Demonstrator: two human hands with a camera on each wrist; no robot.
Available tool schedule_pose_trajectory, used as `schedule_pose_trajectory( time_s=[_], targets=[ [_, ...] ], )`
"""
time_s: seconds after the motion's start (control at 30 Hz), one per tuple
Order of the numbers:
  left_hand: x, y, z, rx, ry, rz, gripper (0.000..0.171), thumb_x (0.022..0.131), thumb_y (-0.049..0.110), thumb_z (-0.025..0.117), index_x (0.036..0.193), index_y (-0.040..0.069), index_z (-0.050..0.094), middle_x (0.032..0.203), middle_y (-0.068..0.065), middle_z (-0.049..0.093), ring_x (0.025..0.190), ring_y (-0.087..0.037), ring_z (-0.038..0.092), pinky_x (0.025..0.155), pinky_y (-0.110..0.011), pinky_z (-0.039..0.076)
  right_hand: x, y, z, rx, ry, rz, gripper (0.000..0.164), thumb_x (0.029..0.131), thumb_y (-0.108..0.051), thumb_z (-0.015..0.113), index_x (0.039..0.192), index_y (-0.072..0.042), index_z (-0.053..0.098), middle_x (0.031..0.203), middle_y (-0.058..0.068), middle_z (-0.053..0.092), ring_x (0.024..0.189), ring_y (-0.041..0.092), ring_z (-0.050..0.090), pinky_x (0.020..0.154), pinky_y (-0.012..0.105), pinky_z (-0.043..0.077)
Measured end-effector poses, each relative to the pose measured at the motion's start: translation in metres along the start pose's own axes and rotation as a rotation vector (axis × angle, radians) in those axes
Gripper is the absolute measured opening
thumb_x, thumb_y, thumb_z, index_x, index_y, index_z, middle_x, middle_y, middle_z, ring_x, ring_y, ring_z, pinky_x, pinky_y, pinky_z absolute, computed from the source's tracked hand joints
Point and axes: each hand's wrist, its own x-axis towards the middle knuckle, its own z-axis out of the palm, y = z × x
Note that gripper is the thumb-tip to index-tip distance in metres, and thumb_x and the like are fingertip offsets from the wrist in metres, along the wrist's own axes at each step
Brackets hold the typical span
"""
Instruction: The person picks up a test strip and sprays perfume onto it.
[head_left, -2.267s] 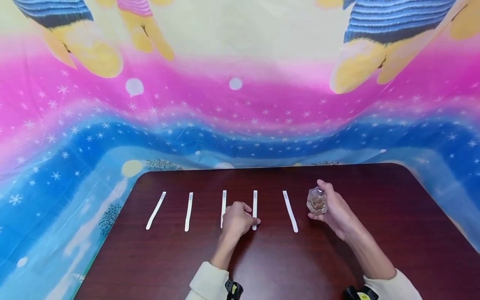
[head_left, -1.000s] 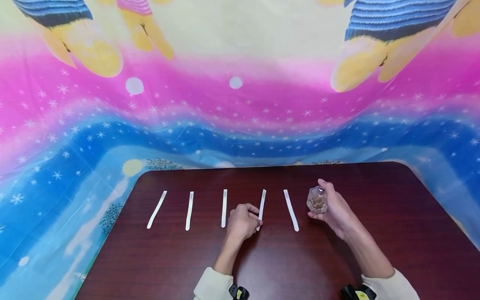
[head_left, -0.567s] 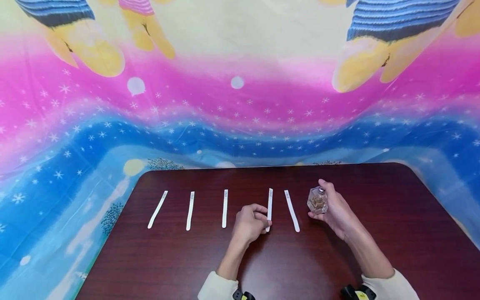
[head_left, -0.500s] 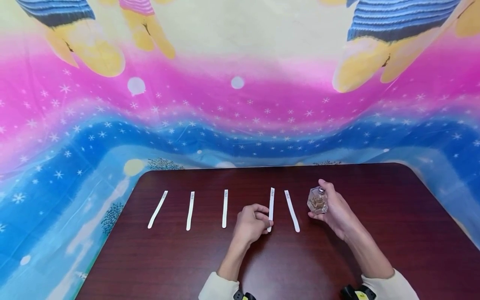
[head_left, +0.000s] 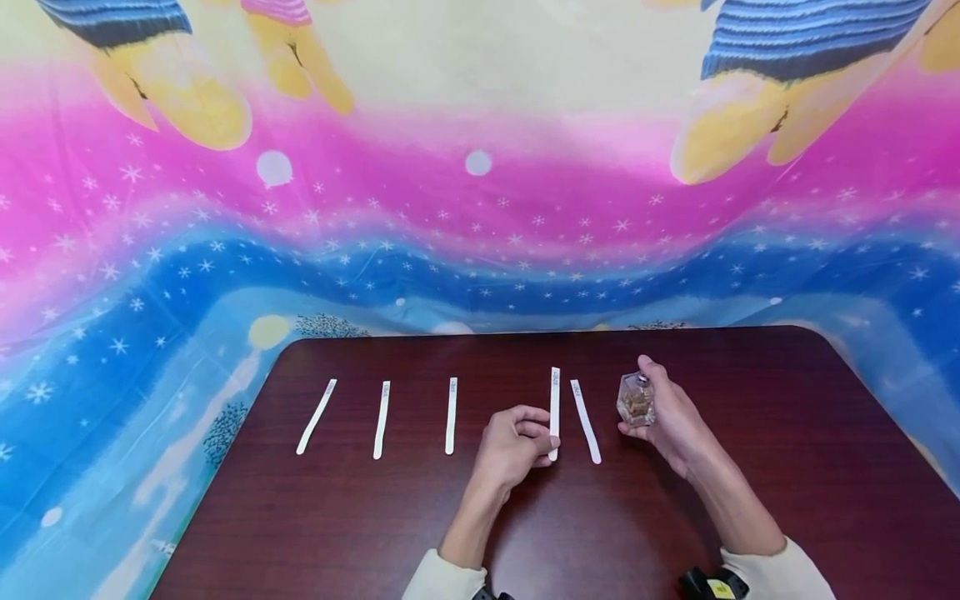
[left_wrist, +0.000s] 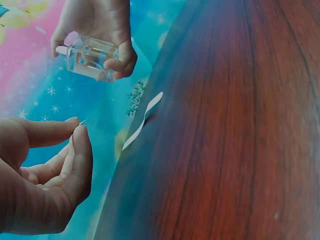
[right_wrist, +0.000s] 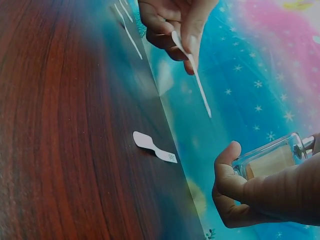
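Note:
My left hand (head_left: 513, 446) pinches a white perfume test strip (head_left: 555, 404) near its rounded lower end, between thumb and fingers. In the right wrist view this strip (right_wrist: 202, 95) is held off the table, its labelled end pointing away from the hand; the left wrist view shows it almost edge-on. My right hand (head_left: 682, 437) grips a clear, faceted glass perfume bottle (head_left: 634, 402), partly filled with pale liquid, the thumb at its sprayer top. Bottle and held strip are apart. Another test strip (head_left: 586, 421) lies on the table between them.
Three more test strips lie spaced apart on the left, among them a slanted strip (head_left: 317, 417) and a near-upright strip (head_left: 451, 417). The dark red-brown wooden table (head_left: 337, 525) has rounded back corners. A printed cloth (head_left: 480, 217) hangs behind it.
My left hand has taken the fourth strip from the left off its place, raised it and carried it right, towards the bottle. The right hand with the bottle has stayed almost still.

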Motion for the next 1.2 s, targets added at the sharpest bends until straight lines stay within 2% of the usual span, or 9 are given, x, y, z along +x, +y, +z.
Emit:
schedule_pose_trajectory(
  time_s=[0.1, 0.17, 0.27, 0.37, 0.57, 0.63, 0.83, 1.2],
  targets=[
    [-0.002, 0.002, 0.003, -0.046, -0.021, -0.006, 0.030, 0.088, -0.010, 0.076, 0.117, -0.003, 0.073, 0.091, -0.014, 0.075, 0.070, -0.011, 0.070, 0.065, -0.027, 0.066, 0.001, 0.001, -0.001, -0.012, -0.009, -0.007, 0.082, 0.112, -0.065, 0.029, 0.168, -0.007, 0.014, 0.112, 0.003, 0.051, 0.097, 0.014, 0.057, 0.087, 0.033, 0.062],
    [-0.003, 0.004, 0.006, -0.066, -0.035, -0.010, 0.030, 0.089, -0.011, 0.074, 0.118, -0.004, 0.073, 0.090, -0.013, 0.074, 0.070, -0.011, 0.070, 0.065, -0.027, 0.066, 0.001, 0.001, -0.001, -0.020, -0.014, -0.011, 0.084, 0.112, -0.065, 0.028, 0.171, -0.009, 0.006, 0.113, 0.003, 0.051, 0.097, 0.013, 0.057, 0.087, 0.034, 0.062],
    [-0.004, 0.006, 0.009, -0.091, -0.049, -0.010, 0.031, 0.089, -0.011, 0.074, 0.119, -0.005, 0.072, 0.088, -0.009, 0.073, 0.069, -0.010, 0.069, 0.066, -0.026, 0.066, 0.002, 0.001, 0.000, -0.031, -0.017, -0.018, 0.084, 0.112, -0.065, 0.029, 0.171, -0.009, 0.008, 0.111, 0.003, 0.050, 0.097, 0.013, 0.056, 0.088, 0.035, 0.062],
    [-0.005, 0.008, 0.013, -0.114, -0.056, -0.011, 0.031, 0.088, -0.011, 0.075, 0.118, -0.005, 0.072, 0.085, -0.006, 0.071, 0.068, -0.009, 0.069, 0.065, -0.025, 0.065, 0.003, 0.001, 0.000, -0.046, -0.012, -0.023, 0.083, 0.111, -0.066, 0.030, 0.166, -0.005, 0.016, 0.108, 0.003, 0.050, 0.096, 0.013, 0.055, 0.089, 0.037, 0.062],
    [-0.008, 0.010, 0.019, -0.146, -0.064, -0.010, 0.032, 0.087, -0.011, 0.077, 0.118, -0.004, 0.073, 0.084, -0.005, 0.070, 0.067, -0.009, 0.067, 0.063, -0.023, 0.064, 0.007, 0.001, 0.002, -0.078, -0.010, -0.024, 0.090, 0.110, -0.067, 0.031, 0.172, -0.008, 0.002, 0.117, 0.007, 0.048, 0.099, 0.014, 0.054, 0.089, 0.037, 0.061],
    [-0.009, 0.011, 0.021, -0.153, -0.063, -0.012, 0.032, 0.087, -0.011, 0.077, 0.117, -0.004, 0.073, 0.084, -0.005, 0.070, 0.067, -0.009, 0.067, 0.062, -0.023, 0.064, 0.008, 0.001, 0.002, -0.087, -0.004, -0.020, 0.092, 0.110, -0.068, 0.031, 0.171, -0.006, 0.002, 0.117, 0.007, 0.049, 0.098, 0.015, 0.055, 0.088, 0.037, 0.061],
    [-0.013, 0.011, 0.030, -0.163, -0.071, -0.024, 0.032, 0.087, -0.012, 0.077, 0.117, -0.003, 0.073, 0.084, -0.005, 0.071, 0.068, -0.009, 0.068, 0.063, -0.024, 0.065, 0.011, 0.001, 0.005, -0.108, 0.027, -0.002, 0.090, 0.110, -0.068, 0.031, 0.165, 0.000, 0.011, 0.113, 0.009, 0.049, 0.096, 0.017, 0.055, 0.084, 0.035, 0.062],
    [-0.018, 0.012, 0.035, -0.184, -0.077, -0.021, 0.032, 0.086, -0.012, 0.077, 0.117, -0.002, 0.073, 0.083, -0.004, 0.070, 0.069, -0.009, 0.068, 0.063, -0.023, 0.064, 0.013, 0.002, 0.013, -0.146, 0.130, -0.031, 0.071, 0.111, -0.063, 0.035, 0.145, 0.000, 0.033, 0.108, 0.009, 0.050, 0.091, 0.017, 0.057, 0.079, 0.032, 0.063]
  ],
)
